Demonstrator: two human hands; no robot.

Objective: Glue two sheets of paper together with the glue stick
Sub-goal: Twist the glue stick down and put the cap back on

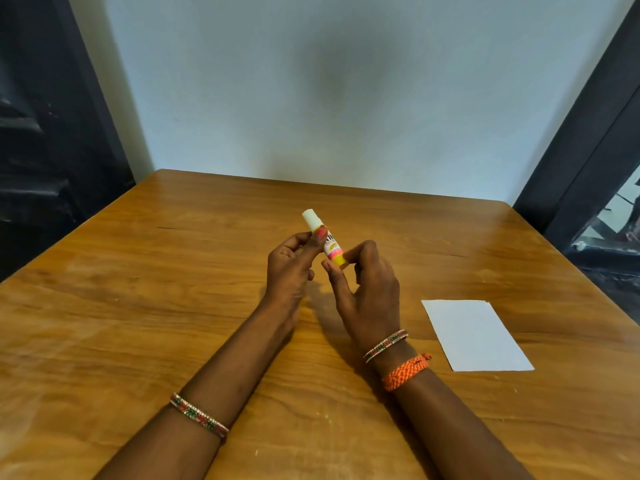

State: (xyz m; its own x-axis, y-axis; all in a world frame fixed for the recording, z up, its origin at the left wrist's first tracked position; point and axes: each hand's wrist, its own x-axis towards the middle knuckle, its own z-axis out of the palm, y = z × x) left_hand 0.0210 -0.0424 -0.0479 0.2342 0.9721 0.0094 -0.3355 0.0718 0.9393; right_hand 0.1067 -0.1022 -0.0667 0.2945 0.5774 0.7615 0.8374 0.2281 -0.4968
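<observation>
Overhead, white-capped, yellow-based glue stick (323, 239).

**Wooden table against a pale wall**

A brown wooden table (173, 306) with visible grain meets a plain pale blue-white wall (329, 98). A dark panel (52, 133) stands left; a dark frame (588, 150) slants on the right.

My left hand (289, 263) is raised, fingers curled in a pinch. My right hand (367, 282) pinches too, forearms converging.
</observation>
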